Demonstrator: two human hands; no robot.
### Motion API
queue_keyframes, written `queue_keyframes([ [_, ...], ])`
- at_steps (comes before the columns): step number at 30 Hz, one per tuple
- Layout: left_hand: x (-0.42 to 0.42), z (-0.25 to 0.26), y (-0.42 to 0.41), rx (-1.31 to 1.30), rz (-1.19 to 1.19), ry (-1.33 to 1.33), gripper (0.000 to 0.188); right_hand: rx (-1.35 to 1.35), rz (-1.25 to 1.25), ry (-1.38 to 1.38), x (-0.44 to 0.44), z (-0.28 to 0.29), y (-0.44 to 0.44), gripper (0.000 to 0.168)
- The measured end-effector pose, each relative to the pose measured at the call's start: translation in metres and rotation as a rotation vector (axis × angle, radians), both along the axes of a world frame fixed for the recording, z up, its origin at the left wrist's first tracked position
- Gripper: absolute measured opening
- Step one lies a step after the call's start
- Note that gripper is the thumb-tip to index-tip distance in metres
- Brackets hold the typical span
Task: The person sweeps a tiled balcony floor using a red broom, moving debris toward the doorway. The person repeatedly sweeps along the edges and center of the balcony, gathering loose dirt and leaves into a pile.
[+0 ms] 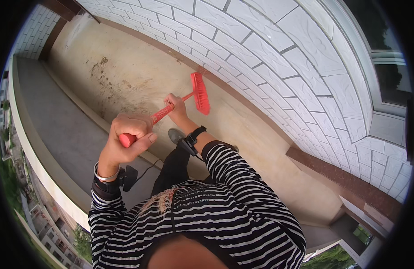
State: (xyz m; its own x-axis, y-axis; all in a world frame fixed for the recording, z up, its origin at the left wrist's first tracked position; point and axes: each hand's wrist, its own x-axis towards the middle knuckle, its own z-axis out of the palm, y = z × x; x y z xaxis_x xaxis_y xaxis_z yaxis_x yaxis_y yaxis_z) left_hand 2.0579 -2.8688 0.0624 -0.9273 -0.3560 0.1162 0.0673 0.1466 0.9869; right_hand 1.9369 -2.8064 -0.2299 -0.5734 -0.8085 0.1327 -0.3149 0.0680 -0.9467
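Observation:
Both of my hands are wrapped around the red handle (pixel 161 113) of a broom. My left hand (pixel 131 132) grips it close to its rounded top end. Lower down the shaft, my right hand (pixel 176 107) holds it not far above the head. The red broom head (pixel 199 93) has red bristles and lies beyond my right hand, near the tiled wall; whether the bristles touch the floor I cannot tell. Loose dirt (pixel 101 69) and dusty streaks mark the beige floor (pixel 143 64) ahead and to the left.
A white tiled wall (pixel 223 37) with a brown skirting (pixel 247 95) runs along the right, below a window (pixel 388 77). Along the left stands a low grey parapet (pixel 52 101), with buildings and greenery beyond. My grey shoe (pixel 175 135) is near the broom.

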Motion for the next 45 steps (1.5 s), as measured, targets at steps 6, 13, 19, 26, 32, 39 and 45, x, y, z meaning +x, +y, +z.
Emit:
queue_keyframes([
  [6, 0.065, 0.046, -0.017, -0.331, 0.127, 0.165, 0.045, -0.170, 0.544, -0.094, 0.065, 0.071, -0.126, 0.002],
  [13, 0.134, 0.058, -0.045, 0.123, 0.151, 0.493, 0.046, 0.275, 0.510, 0.262, 0.052, 0.126, -0.049, 0.013],
  [19, 0.123, -0.046, -0.052, 0.478, 0.181, 0.320, 0.047, 0.603, 0.560, 0.366, -0.004, 0.046, 0.032, 0.010],
  [26, 0.138, -0.060, -0.083, 0.291, 0.427, 0.327, 0.045, 0.396, 0.629, 0.387, 0.015, 0.019, -0.108, 0.009],
  [32, 0.132, -0.023, -0.085, -0.296, 0.401, 0.290, 0.046, -0.145, 0.540, 0.298, 0.081, 0.051, -0.265, 0.005],
  [39, 0.172, 0.055, -0.072, -0.089, 0.368, 0.558, 0.051, -0.034, 0.728, 0.366, 0.099, 0.130, -0.186, 0.007],
  [45, 0.152, 0.055, -0.092, 0.243, 0.212, 0.763, 0.051, 0.165, 0.658, 0.506, 0.046, 0.153, -0.096, 0.005],
])
